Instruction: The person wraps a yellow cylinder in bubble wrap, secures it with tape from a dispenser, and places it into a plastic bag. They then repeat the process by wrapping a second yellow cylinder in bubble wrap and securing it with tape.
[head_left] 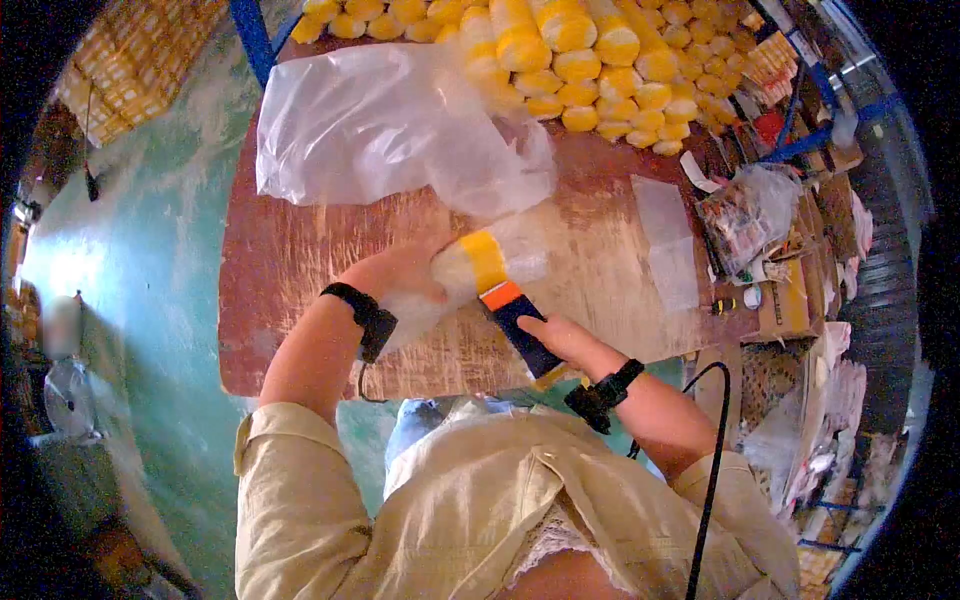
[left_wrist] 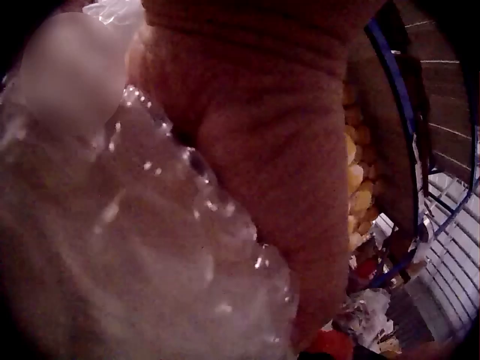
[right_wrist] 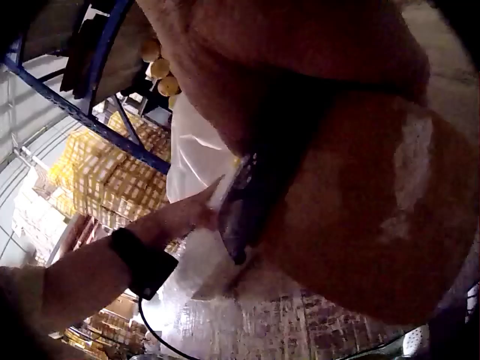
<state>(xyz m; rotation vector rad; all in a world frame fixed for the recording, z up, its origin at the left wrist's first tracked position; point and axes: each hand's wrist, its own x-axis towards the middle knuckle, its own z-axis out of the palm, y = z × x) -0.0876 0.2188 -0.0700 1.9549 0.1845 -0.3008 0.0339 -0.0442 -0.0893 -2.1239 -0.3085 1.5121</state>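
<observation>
My left hand (head_left: pixel 400 270) rests on the left part of a translucent plastic-wrapped bundle (head_left: pixel 520 250) with a yellow band (head_left: pixel 485 260) across it. Its thumb is spread toward me. My right hand (head_left: pixel 562 338) grips a flat dark blue tool (head_left: pixel 522 335) with an orange end (head_left: pixel 500 295), which sits right at the lower edge of the yellow band. In the left wrist view, shiny crumpled plastic (left_wrist: pixel 150 240) lies beside the hand. The right wrist view shows the dark tool (right_wrist: pixel 251 202) under the fingers, with the left hand beyond it.
A large clear plastic bag (head_left: pixel 350 125) lies across the back of the worn wooden table (head_left: pixel 270 300). Behind it are stacked many yellow-ended rolls (head_left: pixel 570 65). A flat plastic sheet (head_left: pixel 665 240) lies on the right, near boxes and a bag of clutter (head_left: pixel 750 215).
</observation>
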